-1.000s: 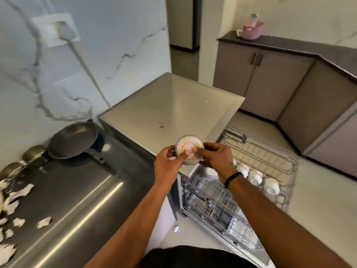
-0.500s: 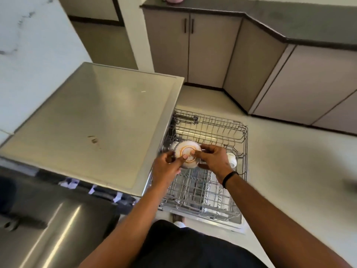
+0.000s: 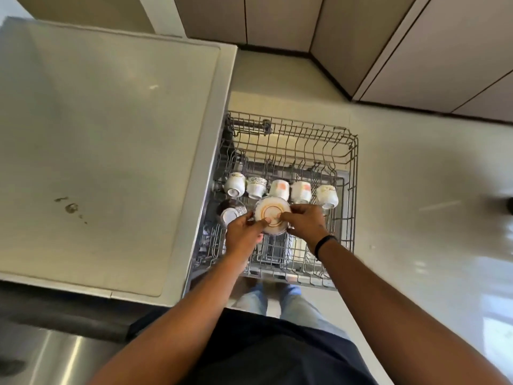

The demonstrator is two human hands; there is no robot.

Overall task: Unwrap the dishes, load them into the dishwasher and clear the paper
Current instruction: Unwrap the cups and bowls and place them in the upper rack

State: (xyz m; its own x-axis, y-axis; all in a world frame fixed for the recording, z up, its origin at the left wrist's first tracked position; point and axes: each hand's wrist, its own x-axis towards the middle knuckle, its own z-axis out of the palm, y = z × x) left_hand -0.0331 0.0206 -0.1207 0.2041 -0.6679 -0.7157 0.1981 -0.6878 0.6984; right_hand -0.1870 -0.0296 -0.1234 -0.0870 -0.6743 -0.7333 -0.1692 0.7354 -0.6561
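while over rack: lower level.
saucer (image 3: 272, 219): pinched by left hand (image 3: 244, 237), right hand (image 3: 304, 227).
slot: near row, behind cups (image 3: 280, 188).
rack (image 3: 352, 173): seat between tines.

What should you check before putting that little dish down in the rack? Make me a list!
1. Both hands grip the saucer: left hand and right hand pinch its rim. Ok.
2. Saucer unwrapped, no paper on it: ok.
3. Rack pulled out from the dishwasher: ok.
4. Saucer is over the rack: ok.
5. Free slot under the saucer: cannot tell, the hands and saucer hide it.
6. Room beside the row of cups just behind: cannot tell, the saucer's edge looks very near them.
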